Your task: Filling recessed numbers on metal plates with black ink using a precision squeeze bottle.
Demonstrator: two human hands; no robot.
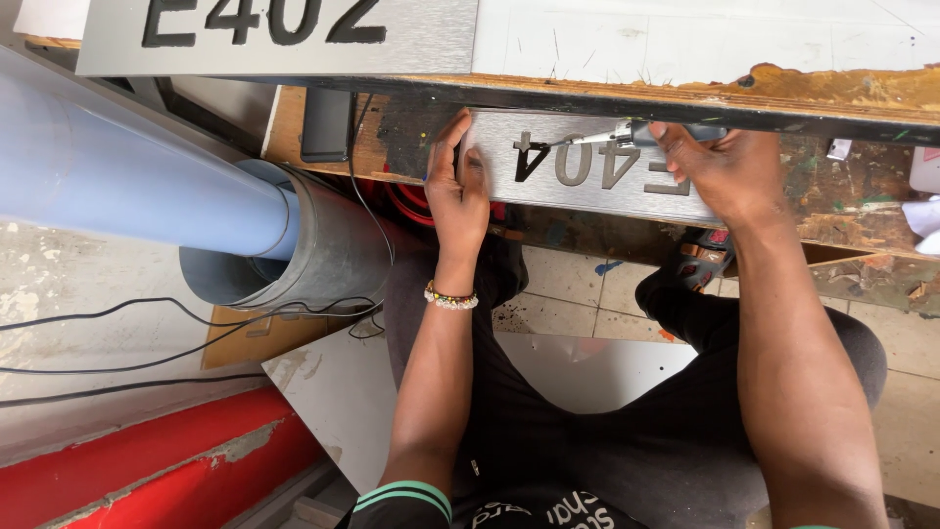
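Worn workbench point(842, 211): left hand point(458, 191) on sign plate point(587, 171), right hand point(720, 167) around tool point(636, 134).

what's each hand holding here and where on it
The right hand grips a slim metal tool by its handle end. The left hand presses on the left end of the brushed metal sign plate.

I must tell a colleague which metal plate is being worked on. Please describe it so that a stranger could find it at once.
Find the worn wooden workbench across the top. On its lower shelf lies a brushed silver plate, pinned by the left hand, while the right hand holds a slim tool to it. Unlike the other plate above, its cut-out characters are partly grey.
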